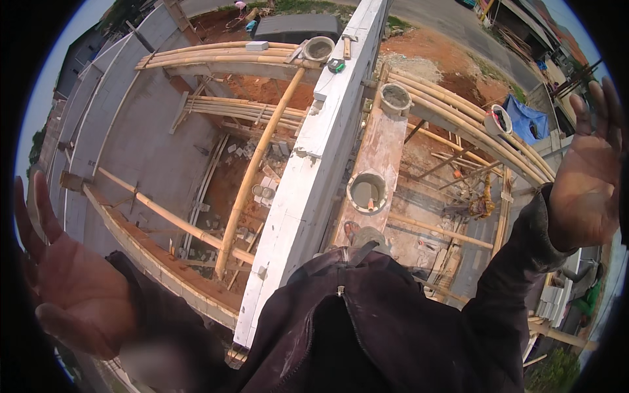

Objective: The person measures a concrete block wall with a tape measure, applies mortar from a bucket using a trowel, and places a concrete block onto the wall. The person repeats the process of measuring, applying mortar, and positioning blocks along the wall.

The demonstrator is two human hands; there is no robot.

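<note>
My left hand is raised at the left edge of the view, palm turned up and fingers apart, holding nothing. At the right edge my right hand is lifted the same way, empty and spread. Between them a wall of white blocks runs away from me. On its far part lie a hammer and a green-and-black tape measure. Right of the wall, a bucket of grey mortar stands on a plank by my feet, with a trowel in it. Neither hand touches these things.
More mortar buckets stand farther off: one left of the wall, one on the plank, one on the right-hand bamboo poles. A slanting bamboo pole crosses the drop on the left. Rubble and boards lie far below on both sides.
</note>
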